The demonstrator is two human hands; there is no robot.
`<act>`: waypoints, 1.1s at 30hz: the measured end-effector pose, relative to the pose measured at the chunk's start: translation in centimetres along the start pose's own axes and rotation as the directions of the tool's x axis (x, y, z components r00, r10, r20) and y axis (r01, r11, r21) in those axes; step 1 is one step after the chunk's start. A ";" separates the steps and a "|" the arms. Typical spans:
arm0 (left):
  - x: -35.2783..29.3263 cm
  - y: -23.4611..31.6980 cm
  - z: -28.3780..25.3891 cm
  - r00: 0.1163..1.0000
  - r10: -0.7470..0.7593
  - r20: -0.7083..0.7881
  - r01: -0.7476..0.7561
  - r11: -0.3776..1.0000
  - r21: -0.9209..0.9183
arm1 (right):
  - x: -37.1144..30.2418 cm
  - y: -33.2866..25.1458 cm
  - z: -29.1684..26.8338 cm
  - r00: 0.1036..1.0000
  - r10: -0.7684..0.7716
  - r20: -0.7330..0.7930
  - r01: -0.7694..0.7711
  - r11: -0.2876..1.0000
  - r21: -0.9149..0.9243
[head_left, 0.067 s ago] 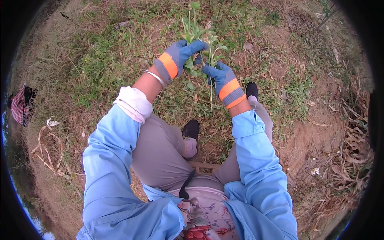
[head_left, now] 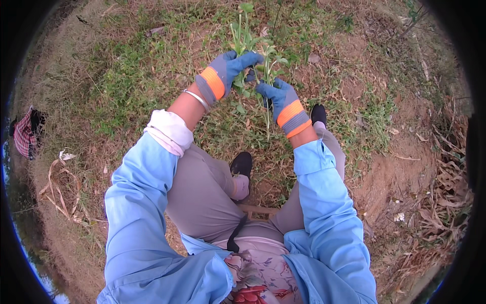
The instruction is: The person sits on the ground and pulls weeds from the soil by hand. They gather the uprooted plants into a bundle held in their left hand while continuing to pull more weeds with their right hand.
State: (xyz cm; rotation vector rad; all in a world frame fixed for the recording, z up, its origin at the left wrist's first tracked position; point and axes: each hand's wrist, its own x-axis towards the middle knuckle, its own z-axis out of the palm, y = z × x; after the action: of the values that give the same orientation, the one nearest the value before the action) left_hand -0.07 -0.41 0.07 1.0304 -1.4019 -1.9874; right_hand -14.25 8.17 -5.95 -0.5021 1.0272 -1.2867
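Note:
Blue work gloves with orange and grey cuffs cover both my hands, held close together in front of me. My left hand (head_left: 230, 70) is closed around a bunch of green leafy plants (head_left: 244, 39), whose stems stick up past the fingers. In my right hand (head_left: 280, 97), a little nearer and to the right, the fingers pinch another green plant stem (head_left: 268, 62). Its leaves rise above the fingertips and a thin pale end hangs below them. The leaves and fingers overlap, so part of each grip is hidden.
Low green weeds (head_left: 121, 96) and dry grass cover the ground ahead. My dark shoes (head_left: 241, 163) rest on it. Dry corn-like leaves (head_left: 445, 197) lie at the right beside bare reddish soil (head_left: 390, 187). A red checked cloth (head_left: 24, 134) is at the far left.

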 end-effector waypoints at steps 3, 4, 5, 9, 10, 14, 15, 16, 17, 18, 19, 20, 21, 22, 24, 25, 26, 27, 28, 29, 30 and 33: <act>-0.6 0.5 0.3 1.000 -0.014 -0.014 0.014 0.999 0.043 | 0.3 0.2 -0.2 0.999 -0.002 -0.046 0.004 0.999 0.033; -0.7 0.7 0.3 1.000 -0.013 -0.020 0.015 0.998 0.063 | 0.3 0.2 -0.2 0.998 0.002 -0.063 0.000 0.999 0.042; -0.6 0.7 0.3 0.999 -0.026 -0.039 0.029 0.998 0.064 | 0.4 0.3 -0.2 0.998 -0.002 -0.069 0.005 0.999 0.047; -0.3 0.4 0.3 0.999 -0.010 -0.047 0.015 0.994 0.106 | 0.8 0.5 -0.4 0.995 -0.031 -0.097 0.035 0.999 0.040; -0.2 0.3 0.3 0.999 0.011 -0.032 -0.006 0.992 0.125 | 0.9 0.6 -0.6 0.994 -0.041 -0.104 0.045 0.998 0.032; -0.4 0.4 0.9 1.000 0.002 -0.024 0.002 0.981 0.192 | 1.0 0.5 -0.4 0.981 -0.062 -0.185 0.051 0.997 -0.064; -0.3 0.2 1.0 1.000 0.022 0.006 -0.023 0.981 0.191 | 0.8 0.4 -0.3 0.979 -0.071 -0.193 0.060 0.996 -0.062; -0.3 0.0 1.0 0.998 0.042 0.037 -0.048 0.981 0.188 | 0.7 0.4 -0.3 0.976 -0.080 -0.202 0.069 0.996 -0.061; -0.2 -0.1 1.0 0.998 0.034 0.055 -0.045 0.974 0.221 | 1.0 0.6 -0.6 0.975 -0.102 -0.195 0.098 0.995 -0.034; 0.0 -0.2 1.0 0.997 0.025 0.073 -0.043 0.967 0.253 | 1.4 1.1 -1.0 0.974 -0.125 -0.189 0.126 0.992 -0.007; 0.1 -0.3 1.1 0.996 0.016 0.090 -0.042 0.958 0.284 | 1.7 1.4 -1.4 0.972 -0.149 -0.183 0.155 0.988 0.019; 0.0 -0.2 1.2 0.995 0.021 0.100 -0.049 0.959 0.281 | 1.7 1.4 -1.4 0.970 -0.147 -0.196 0.149 0.989 -0.006; -0.3 -0.2 1.5 0.994 0.027 0.110 -0.056 0.959 0.277 | 1.7 1.4 -1.5 0.967 -0.145 -0.208 0.142 0.989 -0.031; -0.4 -0.2 1.7 0.992 0.032 0.120 -0.064 0.960 0.272 | 1.7 1.4 -1.6 0.965 -0.144 -0.221 0.135 0.989 -0.055; -0.4 -0.2 1.7 0.993 -0.014 0.115 -0.023 0.947 0.319 | 1.6 1.3 -1.3 0.953 -0.138 -0.271 0.130 0.990 -0.046; -0.5 -0.3 1.7 0.993 -0.037 0.111 -0.003 0.939 0.343 | 1.6 1.2 -1.2 0.946 -0.134 -0.296 0.128 0.991 -0.041; -0.4 -0.4 1.8 0.993 -0.037 0.116 -0.005 0.939 0.343 | 1.5 1.1 -1.2 0.948 -0.128 -0.291 0.118 0.992 -0.052; -0.3 -0.5 1.8 0.992 -0.037 0.121 -0.007 0.939 0.343 | 1.4 1.0 -1.2 0.951 -0.123 -0.285 0.109 0.992 -0.064; -0.3 -0.6 1.8 0.991 -0.036 0.125 -0.009 0.939 0.343 | 1.3 0.9 -1.2 0.953 -0.117 -0.279 0.099 0.992 -0.076; -0.4 -0.3 2.1 0.989 -0.039 0.141 -0.013 0.936 0.351 | 1.3 0.9 -1.3 0.946 -0.125 -0.298 0.098 0.990 -0.102; -0.6 0.0 2.4 0.987 -0.041 0.157 -0.018 0.934 0.358 | 1.4 1.0 -1.3 0.939 -0.133 -0.316 0.096 0.987 -0.129; -0.4 -0.5 2.1 0.983 -0.018 0.181 -0.045 0.940 0.338 | 1.7 1.2 -1.3 0.932 -0.170 -0.320 0.101 0.970 -0.222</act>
State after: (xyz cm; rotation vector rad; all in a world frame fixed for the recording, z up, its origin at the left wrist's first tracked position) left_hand -1.51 1.26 0.09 0.9954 -1.8980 -1.9082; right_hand -14.78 7.14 -8.18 -0.5249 1.4428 -1.4308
